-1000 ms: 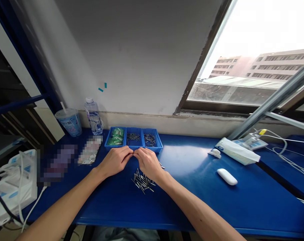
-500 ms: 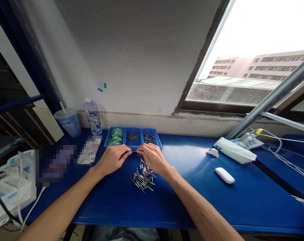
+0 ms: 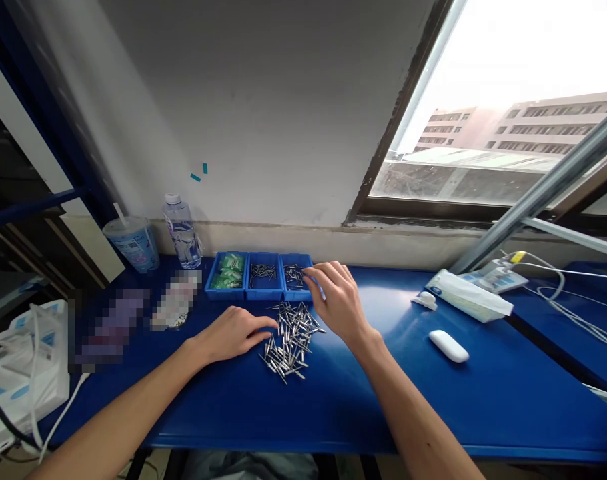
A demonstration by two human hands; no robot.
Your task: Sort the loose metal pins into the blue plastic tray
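Observation:
A heap of small slim metal pins with thicker shanks (image 3: 291, 337) lies on the blue table. My left hand (image 3: 236, 333) rests at the heap's left edge, its thumb and index finger stretched toward the pins with a small gap between them. Over the right blue bin (image 3: 297, 295) is my right hand (image 3: 337, 297), thumb and index tips close together; anything between them is too small to make out. That bin and the middle blue bin (image 3: 264, 293) hold similar metal pieces. Green packets (image 3: 231, 270) fill the left blue bin (image 3: 225, 294).
A water bottle (image 3: 182, 233) and a cup with a straw (image 3: 132, 243) stand back left. A power strip (image 3: 28, 373) lies far left. Rightward are a white case (image 3: 448, 346), a tissue pack (image 3: 468, 295) and cables. The wall and window frame rise behind the bins.
My hands have parted from holding a thin metal piece between them. The left moved down to the heap, the right moved right and up to the right bin.

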